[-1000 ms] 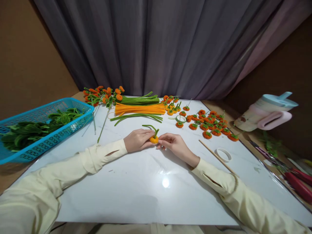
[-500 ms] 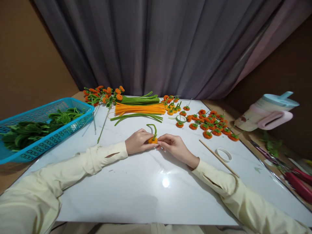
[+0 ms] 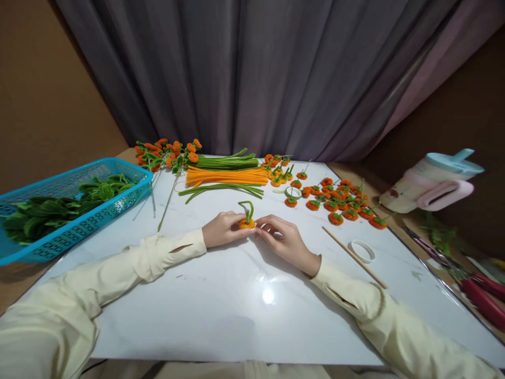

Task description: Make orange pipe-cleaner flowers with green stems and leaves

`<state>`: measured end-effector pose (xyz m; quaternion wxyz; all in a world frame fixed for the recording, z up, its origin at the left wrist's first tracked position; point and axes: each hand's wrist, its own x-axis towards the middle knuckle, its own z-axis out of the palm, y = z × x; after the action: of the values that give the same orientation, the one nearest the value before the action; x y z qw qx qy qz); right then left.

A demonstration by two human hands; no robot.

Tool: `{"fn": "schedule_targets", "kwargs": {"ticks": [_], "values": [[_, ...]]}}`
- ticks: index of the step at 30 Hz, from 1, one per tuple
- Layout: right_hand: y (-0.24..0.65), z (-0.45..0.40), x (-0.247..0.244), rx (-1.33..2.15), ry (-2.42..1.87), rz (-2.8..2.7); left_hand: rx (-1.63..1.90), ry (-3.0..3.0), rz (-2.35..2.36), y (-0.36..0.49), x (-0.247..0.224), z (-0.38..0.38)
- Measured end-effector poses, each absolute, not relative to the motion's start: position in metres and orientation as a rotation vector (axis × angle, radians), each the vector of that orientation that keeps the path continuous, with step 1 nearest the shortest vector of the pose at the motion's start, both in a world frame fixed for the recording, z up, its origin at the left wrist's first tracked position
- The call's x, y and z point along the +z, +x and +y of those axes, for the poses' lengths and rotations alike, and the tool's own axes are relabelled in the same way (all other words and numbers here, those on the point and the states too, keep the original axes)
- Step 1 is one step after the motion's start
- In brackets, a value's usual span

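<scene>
Between both hands, a small orange fuzzy piece (image 3: pixel 246 224) has a bent green stem (image 3: pixel 248 209) rising from its top. My left hand (image 3: pixel 223 229) grips its left side between thumb and fingers. My right hand (image 3: pixel 282 238) is at its right edge, thumb and fingertips pinched together; whether anything thin is between them is too small to tell. Behind the hands lie loose green stems (image 3: pixel 224 189) and a bundle of orange fuzzy sticks (image 3: pixel 226 176).
A blue basket (image 3: pixel 147 184) of green leaves stands left. Several orange pieces (image 3: pixel 335 218) lie right, near a wooden stick (image 3: pixel 353 256) and a white tape ring (image 3: pixel 362 251). A lidded cup (image 3: pixel 410 184) and red-handled pliers (image 3: pixel 483 300) are far right.
The orange piece has tipped more upright, with its stem now pointing up. My right hand's fingers have shifted slightly at its edge.
</scene>
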<state>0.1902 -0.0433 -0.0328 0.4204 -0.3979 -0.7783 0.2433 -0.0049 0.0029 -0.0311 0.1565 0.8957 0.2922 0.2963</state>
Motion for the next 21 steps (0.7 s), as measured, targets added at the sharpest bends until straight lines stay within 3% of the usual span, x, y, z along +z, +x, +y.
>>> {"fn": "schedule_targets", "kwargs": {"ticks": [7, 15, 21], "values": [[0.192, -0.044, -0.036, 0.277, -0.809, -2.072, 0.731, 1.864, 0.809, -0.001, -0.024, -0.003], [0.192, -0.048, -0.041, -0.039, -0.759, -2.177, 0.545, 1.444, 0.564, 0.004, -0.023, -0.009], [0.189, -0.052, -0.038, -0.039, -0.737, -2.109, 0.526, 1.314, 0.409, 0.000, -0.026, -0.004]]}}
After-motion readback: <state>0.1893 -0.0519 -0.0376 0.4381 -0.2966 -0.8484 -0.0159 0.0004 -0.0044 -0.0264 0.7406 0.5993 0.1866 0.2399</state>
